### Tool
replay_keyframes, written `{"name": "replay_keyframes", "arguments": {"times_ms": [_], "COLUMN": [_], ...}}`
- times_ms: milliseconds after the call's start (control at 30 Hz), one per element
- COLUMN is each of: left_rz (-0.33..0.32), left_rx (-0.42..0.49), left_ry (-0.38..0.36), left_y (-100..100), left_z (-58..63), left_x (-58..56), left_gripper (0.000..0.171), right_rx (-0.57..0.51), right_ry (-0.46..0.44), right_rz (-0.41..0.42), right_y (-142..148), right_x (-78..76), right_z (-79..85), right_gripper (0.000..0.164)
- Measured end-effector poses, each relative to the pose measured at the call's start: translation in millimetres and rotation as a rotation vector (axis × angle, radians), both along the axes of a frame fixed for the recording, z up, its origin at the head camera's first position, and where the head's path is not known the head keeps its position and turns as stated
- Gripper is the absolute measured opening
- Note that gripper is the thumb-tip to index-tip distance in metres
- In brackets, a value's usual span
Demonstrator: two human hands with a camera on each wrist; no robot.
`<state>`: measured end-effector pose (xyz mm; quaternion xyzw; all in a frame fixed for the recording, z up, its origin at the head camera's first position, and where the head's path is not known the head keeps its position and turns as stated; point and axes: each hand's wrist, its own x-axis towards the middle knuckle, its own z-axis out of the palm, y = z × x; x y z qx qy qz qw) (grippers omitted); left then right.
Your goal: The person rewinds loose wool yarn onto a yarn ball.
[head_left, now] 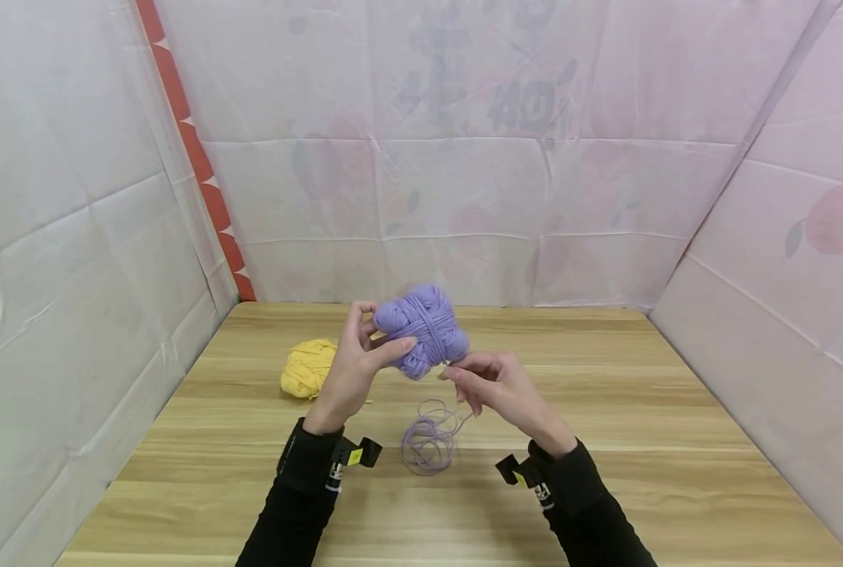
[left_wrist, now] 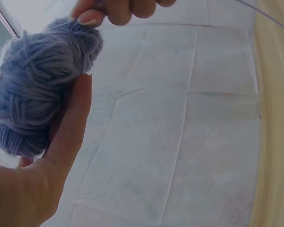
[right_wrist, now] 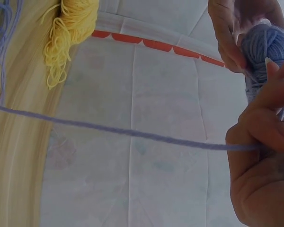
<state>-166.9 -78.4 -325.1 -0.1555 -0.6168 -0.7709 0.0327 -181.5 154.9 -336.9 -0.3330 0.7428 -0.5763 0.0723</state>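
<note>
My left hand (head_left: pixel 354 366) holds a purple ball of yarn (head_left: pixel 425 327) up above the table, its thumb pressed along the near side. Strands are wound crosswise around the ball's middle. At the ball's lower right end, my right hand (head_left: pixel 495 386) pinches the purple yarn between thumb and forefinger. From its curled fingers a single purple strand (right_wrist: pixel 132 133) runs down to a loose heap of purple yarn (head_left: pixel 428 441) on the table. In the left wrist view the right fingertips (left_wrist: pixel 90 19) meet the top of the ball.
A yellow ball of yarn (head_left: pixel 308 368) lies on the wooden table (head_left: pixel 677 472) behind the left wrist, loose loops hanging from it in the right wrist view. White sheeting (head_left: pixel 464 189) walls the table at the back and both sides, with a red strip (head_left: pixel 194 150) at the left corner.
</note>
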Motion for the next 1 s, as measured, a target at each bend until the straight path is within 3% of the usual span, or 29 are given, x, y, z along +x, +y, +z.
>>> {"name": "replay_keyframes", "arguments": {"times_ms": [167, 400, 567, 733, 833, 1000], "left_rz": [-0.092, -0.318, -0.432, -0.492, -0.503, -0.477], "left_rx": [0.041, 0.024, -0.104, -0.246, -0.342, -0.506], "left_ry": [0.013, 0.029, 0.064, 0.082, 0.103, 0.144], "left_y": [-2.2, -6.3, -5.9, -4.1, -3.0, 0.4], "left_z": [1.1, 1.1, -1.1, -2.1, -2.5, -5.4], "left_x": [0.2, 2.4, 1.7, 1.6, 1.4, -0.7], "left_gripper": [0.048, 0.051, 0.054, 0.056, 0.055, 0.054], "right_rx": [0.003, 0.018, 0.060, 0.050, 0.021, 0.001], "right_ry": [-0.031, -0.048, -0.119, -0.190, -0.204, -0.210], "right_rz": [0.026, -0.005, -0.094, -0.120, -0.139, -0.238], "right_y": [0.7, 5.7, 8.7, 8.0, 6.8, 5.7], "right_x": [-4.2, -8.9, -9.4, -9.9, -10.5, -10.4], "right_z": [-3.2, -6.1, -4.4, -1.7, -0.8, -0.1], "right_gripper": [0.021, 0.015, 0.016, 0.021, 0.026, 0.034]}}
